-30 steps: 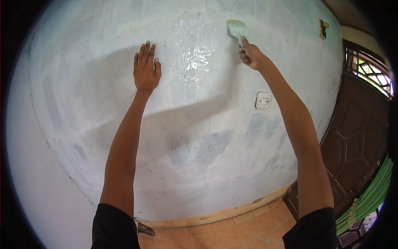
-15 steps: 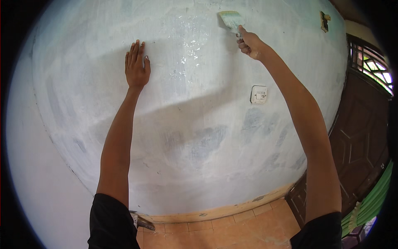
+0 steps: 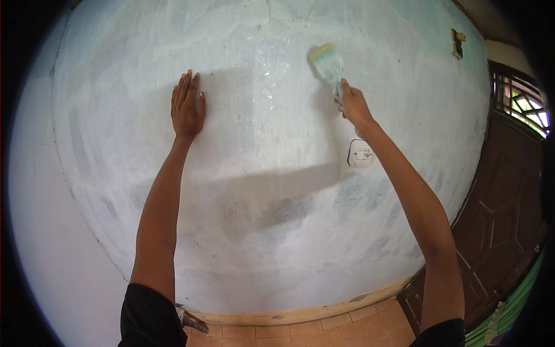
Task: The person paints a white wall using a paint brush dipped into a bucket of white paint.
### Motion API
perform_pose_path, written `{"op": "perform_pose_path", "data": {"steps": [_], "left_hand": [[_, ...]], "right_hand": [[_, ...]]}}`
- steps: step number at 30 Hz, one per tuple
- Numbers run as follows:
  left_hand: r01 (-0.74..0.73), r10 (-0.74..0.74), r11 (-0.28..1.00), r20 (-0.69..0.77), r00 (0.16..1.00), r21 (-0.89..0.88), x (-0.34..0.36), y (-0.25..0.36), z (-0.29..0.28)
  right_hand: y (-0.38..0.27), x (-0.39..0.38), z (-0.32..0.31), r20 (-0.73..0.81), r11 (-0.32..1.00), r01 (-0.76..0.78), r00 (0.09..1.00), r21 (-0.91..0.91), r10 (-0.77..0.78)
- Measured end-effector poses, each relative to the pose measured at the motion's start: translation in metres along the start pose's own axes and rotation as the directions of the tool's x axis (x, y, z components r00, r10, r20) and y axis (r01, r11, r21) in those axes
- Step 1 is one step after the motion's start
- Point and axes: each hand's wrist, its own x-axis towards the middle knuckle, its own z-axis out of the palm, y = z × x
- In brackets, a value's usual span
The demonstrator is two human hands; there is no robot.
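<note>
My right hand [image 3: 354, 107] grips the handle of a wide paintbrush [image 3: 326, 63], whose pale bristles press against the whitish wall [image 3: 260, 191] high up, right of centre. Wet, glossy paint shines on the wall just left of the brush. My left hand [image 3: 187, 107] lies flat on the wall with fingers together, pointing up, well to the left of the brush. Both arms reach up from the lower edge.
A white wall switch [image 3: 360, 154] sits just below my right wrist. A dark wooden door [image 3: 500, 220] stands at the right, with a latticed window [image 3: 523, 104] above it. A small yellowish fitting [image 3: 457, 43] is at the upper right. Orange floor tiles [image 3: 324, 327] run below.
The brush has travelled with my right hand along the wall while my left palm stayed pressed flat. The view has tilted, so the wall sits differently in frame.
</note>
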Motion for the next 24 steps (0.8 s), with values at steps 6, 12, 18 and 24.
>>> {"op": "perform_pose_path", "data": {"steps": [6, 12, 18, 24], "left_hand": [[0.005, -0.005, 1.000, -0.010, 1.000, -0.004, -0.001, -0.001, -0.002], [-0.001, 0.001, 1.000, -0.010, 1.000, -0.018, 0.002, 0.003, 0.003], [0.021, -0.021, 1.000, -0.002, 1.000, 0.002, -0.004, -0.002, 0.000], [0.011, -0.011, 1.000, -0.014, 1.000, -0.009, -0.003, -0.005, 0.000]], "right_hand": [[-0.041, 0.021, -0.006, 0.006, 0.989, 0.143, 0.990, -0.037, -0.143], [-0.027, 0.042, 0.002, 0.230, 0.993, -0.082, 0.971, 0.090, 0.059], [0.005, -0.012, 0.025, 0.240, 0.956, -0.234, 0.952, 0.179, 0.188], [-0.002, -0.013, 0.017, 0.298, 0.958, -0.205, 0.944, 0.202, 0.139]]}}
